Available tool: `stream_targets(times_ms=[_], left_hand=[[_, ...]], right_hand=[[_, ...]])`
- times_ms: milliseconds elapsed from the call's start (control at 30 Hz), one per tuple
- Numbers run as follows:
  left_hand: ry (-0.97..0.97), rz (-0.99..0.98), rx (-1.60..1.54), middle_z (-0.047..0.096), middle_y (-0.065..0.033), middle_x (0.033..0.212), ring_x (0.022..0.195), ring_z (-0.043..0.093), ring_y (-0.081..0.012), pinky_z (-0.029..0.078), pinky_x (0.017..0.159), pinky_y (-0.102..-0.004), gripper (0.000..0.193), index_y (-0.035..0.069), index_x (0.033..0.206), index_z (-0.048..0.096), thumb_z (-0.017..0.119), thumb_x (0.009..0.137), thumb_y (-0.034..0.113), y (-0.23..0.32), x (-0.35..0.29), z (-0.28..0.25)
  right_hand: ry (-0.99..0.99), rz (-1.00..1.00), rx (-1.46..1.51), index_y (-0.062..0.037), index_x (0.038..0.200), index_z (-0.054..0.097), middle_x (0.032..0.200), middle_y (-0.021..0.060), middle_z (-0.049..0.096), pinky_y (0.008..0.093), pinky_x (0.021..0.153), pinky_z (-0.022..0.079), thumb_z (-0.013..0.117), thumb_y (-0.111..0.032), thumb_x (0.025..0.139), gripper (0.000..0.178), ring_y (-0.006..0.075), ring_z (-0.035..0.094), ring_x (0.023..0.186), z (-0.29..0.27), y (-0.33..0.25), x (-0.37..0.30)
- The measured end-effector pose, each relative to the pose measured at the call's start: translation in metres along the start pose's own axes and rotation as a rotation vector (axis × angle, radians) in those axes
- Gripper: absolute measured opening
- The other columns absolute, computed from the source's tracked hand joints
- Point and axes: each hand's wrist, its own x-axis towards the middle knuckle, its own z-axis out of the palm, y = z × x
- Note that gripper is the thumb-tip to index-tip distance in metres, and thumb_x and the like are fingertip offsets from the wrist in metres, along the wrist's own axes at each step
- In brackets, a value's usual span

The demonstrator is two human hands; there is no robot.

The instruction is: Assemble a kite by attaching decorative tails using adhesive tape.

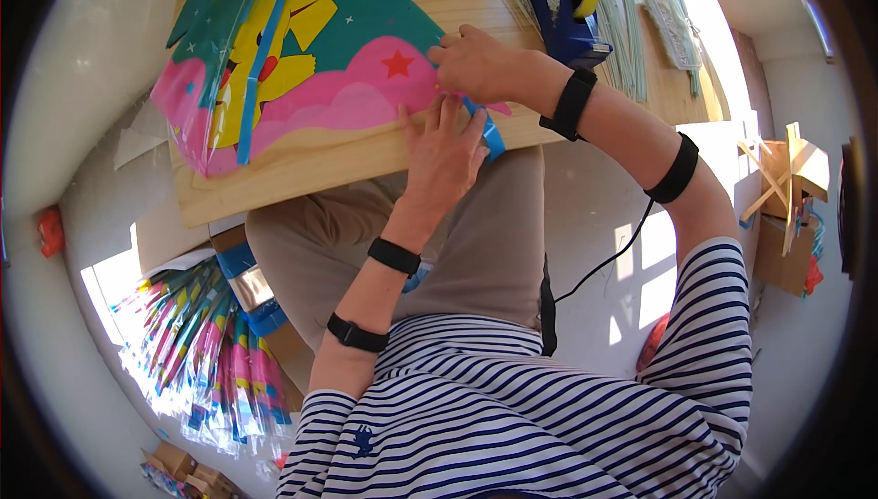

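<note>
A triangular kite (329, 106) of thin printed film lies on the wooden table, teal above and pink below, with a yellow cartoon figure. A blue strip (250, 96) runs down its left part. My left hand (439, 147) rests at its right corner, fingers stretched out and lying on the film by the table edge. Just beyond it, my right hand (480, 64) bends its fingers closed at the same corner; its thumb and fingertips are partly hidden. Another blue strip (489, 136) shows beside my left fingers and hangs over the table edge.
A blue tape dispenser (562, 10) with yellow tape stands near my right wrist. Bundles of thin pale rods (626, 32) and a clear plastic box (672, 28) lie to the right. Many bagged colourful kites (206, 343) are piled at lower left, near cardboard boxes.
</note>
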Motion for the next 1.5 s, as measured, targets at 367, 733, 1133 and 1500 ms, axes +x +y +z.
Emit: stream_targets(times_ms=[367,733,1133,1500], left_hand=[[0.01,0.007,-0.005,0.048,-0.0137,0.129,0.128,0.043,-0.0332,0.027,0.104,-0.072,0.05,0.014,0.13,0.062,0.074,0.083,0.028,-0.001,0.0,-0.001],[-0.003,0.004,0.006,0.049,-0.0137,0.129,0.13,0.042,-0.0336,0.026,0.105,-0.0729,0.05,0.015,0.131,0.062,0.073,0.084,0.029,-0.001,0.001,0.0],[-0.017,0.007,0.007,0.049,-0.0133,0.129,0.13,0.043,-0.0341,0.026,0.105,-0.0736,0.048,0.015,0.13,0.062,0.072,0.084,0.029,0.0,0.001,-0.001],[-0.019,0.0,0.025,0.049,-0.0115,0.124,0.127,0.044,-0.0317,0.029,0.105,-0.0712,0.051,0.016,0.128,0.063,0.076,0.081,0.028,0.002,0.002,-0.005]], right_hand=[[-0.072,0.001,-0.106,-0.0188,0.082,0.077,0.103,0.0021,0.064,0.0368,0.081,0.045,0.07,-0.016,0.079,0.009,0.0221,0.059,0.1,-0.002,-0.005,0.007],[-0.113,0.049,-0.009,-0.0155,0.09,0.077,0.107,0.0039,0.064,0.0397,0.085,0.046,0.074,-0.015,0.077,0.013,0.0229,0.06,0.105,0.0,-0.002,0.009],[-0.124,0.099,-0.006,-0.0119,0.089,0.075,0.106,0.0056,0.064,0.0414,0.085,0.046,0.07,-0.007,0.075,0.015,0.0255,0.061,0.103,0.004,0.002,0.006],[0.021,0.203,0.012,-0.0096,0.085,0.07,0.096,0.0078,0.064,0.0451,0.078,0.049,0.064,-0.01,0.078,0.008,0.0306,0.065,0.094,-0.019,0.037,-0.016]])
